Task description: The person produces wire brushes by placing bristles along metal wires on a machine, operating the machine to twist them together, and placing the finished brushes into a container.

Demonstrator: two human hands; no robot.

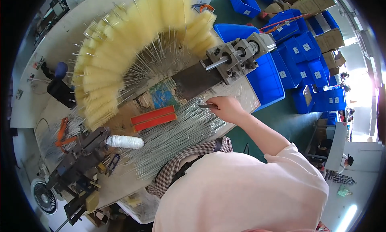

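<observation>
My right hand (pixel 228 110) is closed around a short flat grey metal piece (pixel 208 106), whose tip points left over the looped ends of a wire bundle. Many thin silvery wires (pixel 173 137) lie side by side on the table below and left of that hand. What the piece touches is too small to make out. A red rectangular block (pixel 153 118) with a lengthwise groove rests against the wires' far side. My left hand does not show.
Pale yellow bristle brushes on wire stems (pixel 108 67) fan out in an arc. A metal clamp with a shaft (pixel 235 57) stands beyond my hand, near a blue bin (pixel 267 77). At left are a dark machine (pixel 78 163), white roll (pixel 125 141) and fan (pixel 44 196).
</observation>
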